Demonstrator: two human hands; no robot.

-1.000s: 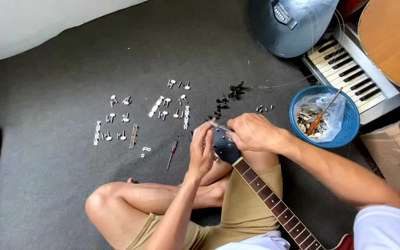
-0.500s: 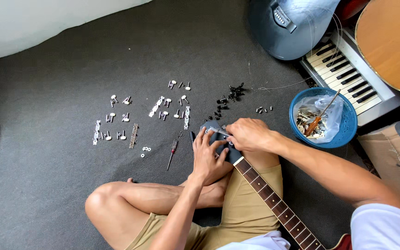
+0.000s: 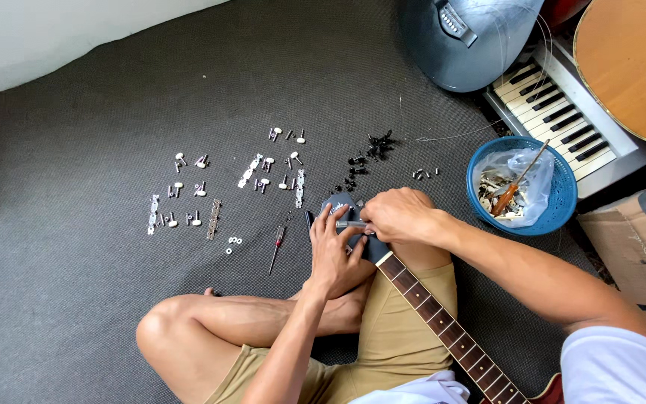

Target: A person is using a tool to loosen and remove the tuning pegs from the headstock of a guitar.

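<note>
Dark grey carpet floor point(image 3: 114, 97), person sits cross-legged on it in tan shorts. Tan guitar body point(image 3: 637, 67) at top right corner, blue-grey guitar body point(image 3: 465, 41) beside it, white keyboard point(image 3: 562, 112) lying between and below them. Cardboard box point(image 3: 637, 247) at right edge. Blue plastic basket point(image 3: 555, 217) near the keyboard, holds a clear bag of small metal parts and a screwdriver with an orange handle point(image 3: 514, 187).

Guitar neck point(image 3: 428, 307) runs across the lap from lower right up to the headstock point(image 3: 338, 208), which sits just over the knees, dark blue-grey. Left hand point(image 3: 338, 254) cups the headstock from below, fingers spread along its left edge. Right hand point(image 3: 398, 215) closed over the headstock's upper right side, pinching a thin silver tool point(image 3: 351, 224) laid across the face; tool tip hidden, cannot tell its kind.

On the carpet left of the headstock: small red-handled screwdriver point(image 3: 276, 247), rows of silver tuning pegs point(image 3: 263, 168) and plates, black screws point(image 3: 368, 150) near the top of the headstock, tiny white washers point(image 3: 232, 243).
</note>
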